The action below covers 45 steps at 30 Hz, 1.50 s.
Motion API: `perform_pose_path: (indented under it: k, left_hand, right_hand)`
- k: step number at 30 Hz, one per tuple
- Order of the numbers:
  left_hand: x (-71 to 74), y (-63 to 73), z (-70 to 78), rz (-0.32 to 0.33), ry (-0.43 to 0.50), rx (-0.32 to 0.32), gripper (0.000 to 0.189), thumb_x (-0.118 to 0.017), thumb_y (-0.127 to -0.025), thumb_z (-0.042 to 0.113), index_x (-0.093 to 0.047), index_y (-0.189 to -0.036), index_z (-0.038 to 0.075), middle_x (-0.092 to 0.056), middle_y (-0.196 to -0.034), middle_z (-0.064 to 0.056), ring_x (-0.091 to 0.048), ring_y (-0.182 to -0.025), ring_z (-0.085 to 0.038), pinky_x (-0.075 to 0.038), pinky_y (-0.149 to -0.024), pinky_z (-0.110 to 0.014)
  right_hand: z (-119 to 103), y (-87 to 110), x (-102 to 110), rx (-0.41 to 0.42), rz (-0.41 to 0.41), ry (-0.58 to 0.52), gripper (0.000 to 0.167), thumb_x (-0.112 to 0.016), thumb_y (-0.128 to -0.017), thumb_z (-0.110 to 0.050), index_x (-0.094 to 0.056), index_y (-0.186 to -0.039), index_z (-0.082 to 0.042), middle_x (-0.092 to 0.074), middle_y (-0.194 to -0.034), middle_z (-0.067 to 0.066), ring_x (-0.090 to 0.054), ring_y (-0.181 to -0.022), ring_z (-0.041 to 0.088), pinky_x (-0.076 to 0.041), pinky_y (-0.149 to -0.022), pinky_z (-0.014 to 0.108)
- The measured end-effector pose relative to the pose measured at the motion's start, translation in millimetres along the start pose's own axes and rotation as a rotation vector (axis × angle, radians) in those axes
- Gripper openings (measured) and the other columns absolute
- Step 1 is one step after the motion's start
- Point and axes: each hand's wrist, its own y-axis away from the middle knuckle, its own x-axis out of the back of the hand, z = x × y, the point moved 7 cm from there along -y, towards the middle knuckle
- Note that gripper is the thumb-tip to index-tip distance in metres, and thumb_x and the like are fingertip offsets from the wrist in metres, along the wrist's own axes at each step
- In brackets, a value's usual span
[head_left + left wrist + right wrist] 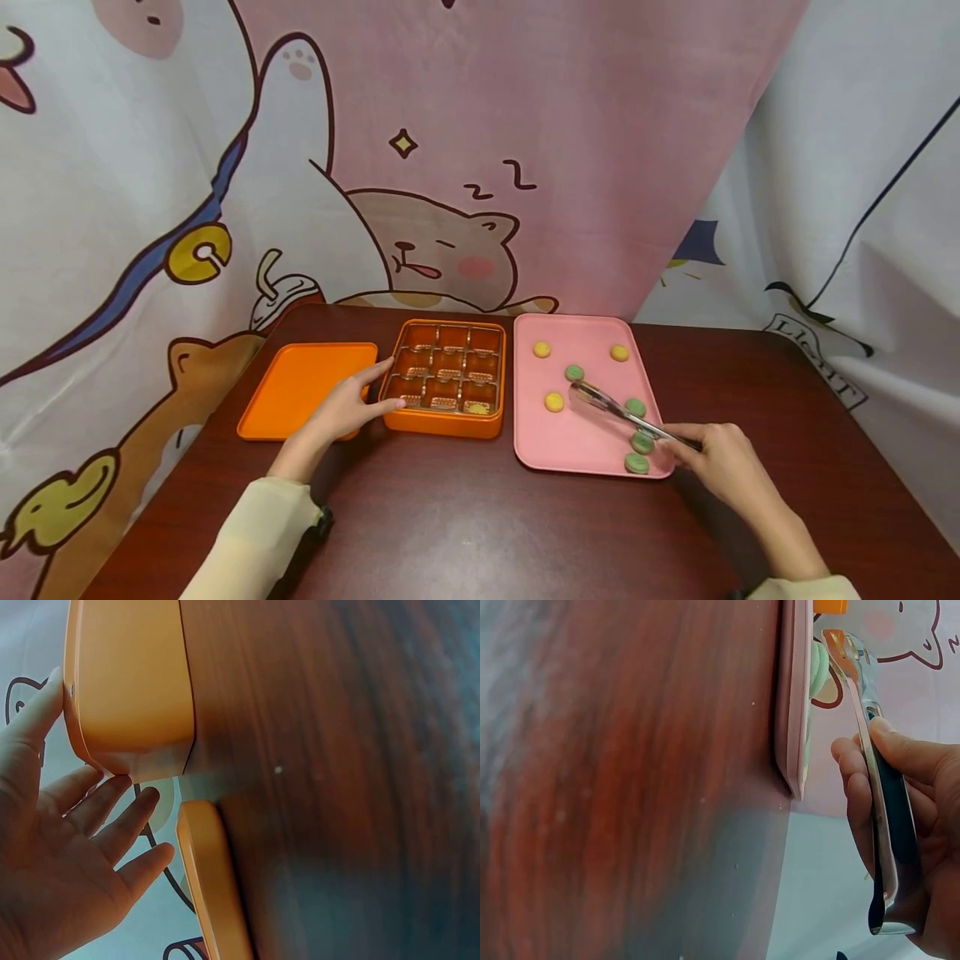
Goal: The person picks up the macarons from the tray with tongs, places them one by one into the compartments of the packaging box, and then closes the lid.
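My right hand (726,463) grips metal tongs (889,802) with dark handle panels. In the head view the tongs (633,419) reach over a pink tray (581,446), their tips between a green macaron (574,372) and a yellow macaron (554,402). Nothing shows between the tips. My left hand (347,410) touches the left side of an orange box (442,423), thumb at its front corner and fingers spread. Clear dividers split the box into several compartments. A yellow macaron (477,408) lies in the front right one.
Two more yellow macarons (542,349) lie toward the tray's far side, and several green macarons (637,463) along its right side. An orange lid (307,387) lies flat left of the box. Behind the dark wooden table (465,525) hangs a cartoon-printed curtain (600,167).
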Motion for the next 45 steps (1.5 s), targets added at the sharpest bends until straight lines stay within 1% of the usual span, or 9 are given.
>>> perform_pose_path:
  k: [6, 9, 14, 16, 19, 26, 34, 40, 45]
  left_hand:
    - [0.7, 0.6, -0.9, -0.001, -0.004, 0.002, 0.082, -0.071, -0.091, 0.043, -0.032, -0.158, 0.014, -0.033, -0.162, -0.016, -0.032, -0.147, -0.044, -0.032, -0.114, -0.065]
    - [0.9, 0.6, -0.5, 0.001, -0.010, -0.003, 0.082, -0.070, -0.092, 0.043, -0.032, -0.158, 0.014, -0.033, -0.161, -0.017, -0.033, -0.146, -0.044, -0.032, -0.113, -0.065]
    - [1.4, 1.5, 0.5, 0.006, -0.010, -0.004, 0.081, -0.071, -0.092, 0.041, -0.033, -0.157, 0.014, -0.034, -0.161, -0.016, -0.034, -0.146, -0.044, -0.032, -0.113, -0.065]
    - [1.7, 1.8, 0.9, 0.008, -0.010, -0.004, 0.081, -0.071, -0.091, 0.042, -0.033, -0.157, 0.014, -0.034, -0.161, -0.016, -0.034, -0.146, -0.044, -0.032, -0.113, -0.065]
    - [2.2, 2.3, 1.4, 0.011, -0.007, -0.008, 0.081, -0.071, -0.091, 0.041, -0.033, -0.157, 0.013, -0.034, -0.161, -0.016, -0.034, -0.146, -0.044, -0.032, -0.113, -0.065]
    - [2.0, 2.3, -0.2, 0.013, 0.000, -0.009, 0.081, -0.072, -0.091, 0.039, -0.033, -0.157, 0.013, -0.035, -0.161, -0.016, -0.035, -0.146, -0.043, -0.031, -0.115, -0.064]
    - [1.8, 1.3, -1.3, 0.014, -0.001, -0.009, 0.081, -0.071, -0.091, 0.040, -0.033, -0.157, 0.013, -0.034, -0.161, -0.017, -0.034, -0.146, -0.044, -0.031, -0.114, -0.065]
    - [1.1, 1.8, -1.5, 0.014, -0.003, -0.005, 0.082, -0.072, -0.091, 0.041, -0.033, -0.157, 0.014, -0.035, -0.161, -0.015, -0.034, -0.146, -0.043, -0.032, -0.114, -0.064]
    - [0.6, 1.2, -1.2, 0.012, 0.001, -0.003, 0.084, -0.072, -0.090, 0.045, -0.033, -0.157, 0.015, -0.034, -0.161, -0.015, -0.034, -0.146, -0.043, -0.032, -0.114, -0.064]
  right_hand:
    - [-2, -2.8, 0, -0.001, 0.015, -0.021, 0.021, -0.083, -0.079, -0.015, -0.081, -0.097, -0.006, -0.078, -0.083, 0.011, -0.070, -0.078, 0.022, -0.052, -0.062, 0.036]
    - [-3, -5.0, 0, -0.014, 0.012, -0.033, 0.022, -0.083, -0.079, -0.015, -0.081, -0.098, -0.005, -0.078, -0.085, 0.012, -0.070, -0.078, 0.022, -0.050, -0.061, 0.033]
    - [-6, -9.2, 1, -0.006, 0.025, -0.050, 0.024, -0.083, -0.079, -0.016, -0.081, -0.100, -0.005, -0.077, -0.079, 0.008, -0.052, -0.065, 0.009, -0.037, -0.056, 0.024]
    - [-9, -10.8, 1, 0.004, 0.035, -0.056, 0.025, -0.083, -0.079, -0.016, -0.080, -0.100, -0.004, -0.076, -0.078, 0.007, -0.046, -0.062, 0.007, -0.034, -0.056, 0.023]
    - [-12, -13.0, 0, 0.011, 0.041, -0.070, 0.025, -0.083, -0.079, -0.015, -0.080, -0.100, -0.003, -0.077, -0.079, 0.009, -0.044, -0.061, 0.006, -0.033, -0.057, 0.022]
    - [-20, -20.4, -2, -0.010, 0.026, -0.086, 0.024, -0.083, -0.079, -0.016, -0.080, -0.100, -0.003, -0.078, -0.087, 0.013, -0.057, -0.069, 0.011, -0.041, -0.060, 0.024]
    - [-29, -28.7, -7, -0.006, 0.030, -0.131, 0.022, -0.083, -0.079, -0.015, -0.081, -0.099, -0.005, -0.077, -0.079, 0.007, -0.045, -0.060, 0.004, -0.034, -0.053, 0.021]
    - [-37, -34.3, -11, 0.004, 0.011, -0.164, 0.019, -0.082, -0.081, -0.014, -0.081, -0.098, -0.004, -0.076, -0.074, 0.004, -0.048, -0.057, 0.002, -0.033, -0.049, 0.020]
    - [-43, -39.6, -15, 0.013, -0.007, -0.192, 0.017, -0.081, -0.082, -0.014, -0.081, -0.098, -0.006, -0.071, -0.064, -0.003, -0.055, -0.054, -0.001, -0.039, -0.050, 0.019]
